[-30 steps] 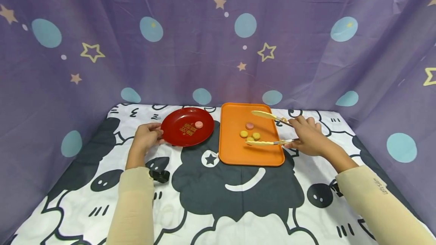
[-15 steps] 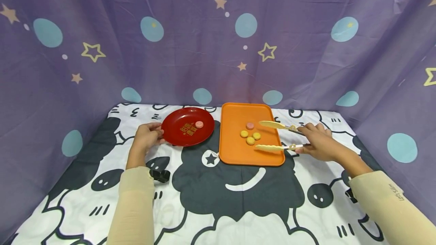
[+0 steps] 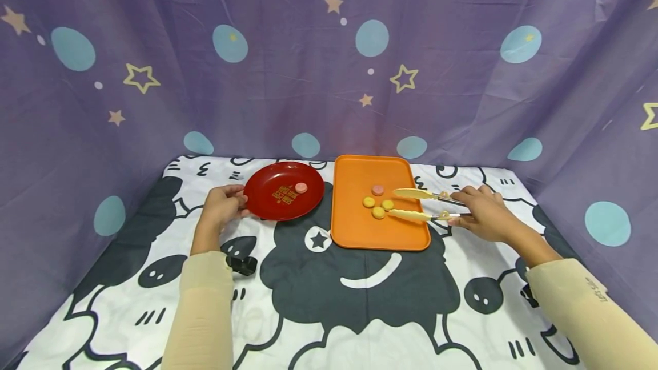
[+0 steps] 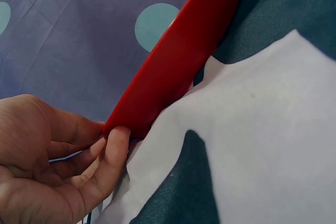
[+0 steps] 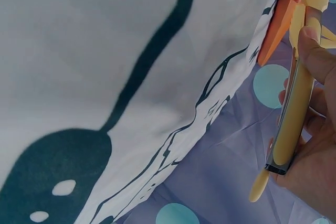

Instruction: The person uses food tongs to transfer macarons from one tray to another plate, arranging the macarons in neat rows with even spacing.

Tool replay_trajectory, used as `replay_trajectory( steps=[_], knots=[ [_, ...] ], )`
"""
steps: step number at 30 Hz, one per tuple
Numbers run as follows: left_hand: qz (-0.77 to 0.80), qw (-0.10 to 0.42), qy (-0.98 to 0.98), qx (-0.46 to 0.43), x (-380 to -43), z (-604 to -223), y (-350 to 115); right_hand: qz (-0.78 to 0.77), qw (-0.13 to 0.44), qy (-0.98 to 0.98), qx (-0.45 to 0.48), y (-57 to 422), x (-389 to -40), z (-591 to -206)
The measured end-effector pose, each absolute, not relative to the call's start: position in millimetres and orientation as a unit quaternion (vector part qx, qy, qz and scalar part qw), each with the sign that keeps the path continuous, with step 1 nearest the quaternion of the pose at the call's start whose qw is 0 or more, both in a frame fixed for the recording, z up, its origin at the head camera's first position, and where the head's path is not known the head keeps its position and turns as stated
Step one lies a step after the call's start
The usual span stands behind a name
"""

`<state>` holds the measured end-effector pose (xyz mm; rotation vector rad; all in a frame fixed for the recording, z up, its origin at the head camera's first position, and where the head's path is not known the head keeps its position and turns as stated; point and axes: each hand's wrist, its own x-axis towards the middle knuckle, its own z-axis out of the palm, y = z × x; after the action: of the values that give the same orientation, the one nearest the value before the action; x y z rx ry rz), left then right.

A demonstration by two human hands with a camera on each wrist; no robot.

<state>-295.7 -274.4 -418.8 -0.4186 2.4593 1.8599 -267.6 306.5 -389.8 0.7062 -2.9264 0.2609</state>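
Observation:
My left hand (image 3: 222, 208) pinches the rim of a red plate (image 3: 262, 187) between thumb and fingers, as the left wrist view also shows. On the plate lies one pink disc (image 3: 301, 188), like a small cookie. My right hand (image 3: 483, 213) grips a pair of tongs (image 3: 411, 216) with pale yellow tips. Their arms stand apart over the right side of an orange tray (image 3: 354, 233). The lower tip is right beside two of the yellow discs (image 3: 378, 212) in the tray. Several such discs sit together there, with a pink disc (image 3: 377, 190) just behind them.
A cloth (image 3: 303, 341) with black and white sheep-like cartoons covers the table. Behind and at the sides hangs a purple curtain (image 3: 308, 101) with stars and blue dots. Plate and tray stand side by side near the back edge.
My right hand first drew the tongs back to the right, off the yellow discs; since then the arms have come closer together. The left hand and plate stay put.

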Motion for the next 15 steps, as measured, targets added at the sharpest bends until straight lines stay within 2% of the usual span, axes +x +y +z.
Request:
replay_trajectory(
  steps=[15],
  knots=[
    [0.593, 0.016, 0.794, -0.135, -297.2, -420.1, -275.7, 0.079, 0.052, -0.968, 0.234, 302.4, -274.0, -392.6]
  ],
)
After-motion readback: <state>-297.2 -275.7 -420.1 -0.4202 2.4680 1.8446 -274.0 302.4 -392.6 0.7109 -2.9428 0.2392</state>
